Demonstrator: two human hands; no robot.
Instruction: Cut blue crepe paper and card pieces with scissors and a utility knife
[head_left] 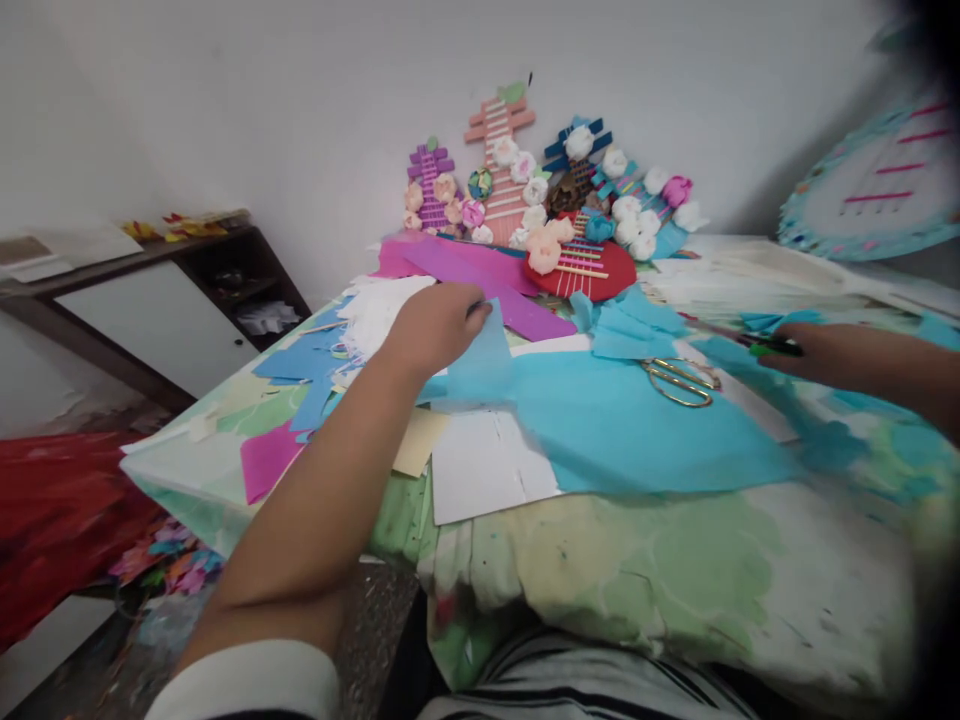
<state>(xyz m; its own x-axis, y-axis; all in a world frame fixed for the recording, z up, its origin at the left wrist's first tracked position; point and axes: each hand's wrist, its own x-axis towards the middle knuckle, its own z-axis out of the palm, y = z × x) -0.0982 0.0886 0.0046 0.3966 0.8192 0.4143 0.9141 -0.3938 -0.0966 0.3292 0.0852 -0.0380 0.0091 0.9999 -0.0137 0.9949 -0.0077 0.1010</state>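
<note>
My left hand (442,322) is closed on the edge of a light blue piece of crepe paper (480,362), lifting it above the table. In my right hand (814,352), at the right, are scissors (765,345) with a green-and-black handle, their thin tip pointing left; the blades are partly hidden by blur. Between the hands a large blue sheet of crepe paper (630,440) lies flat over a white card (487,470). Gold-handled scissors (681,380) rest on this sheet, beside a crumpled blue paper piece (637,322).
Decorated stick crafts with paper flowers (506,165) lean against the wall behind purple paper (480,275). White fringed paper (379,315) and a magenta piece (268,460) lie at the left. A patterned cloth (675,560) covers the table. A low cabinet (150,310) stands left.
</note>
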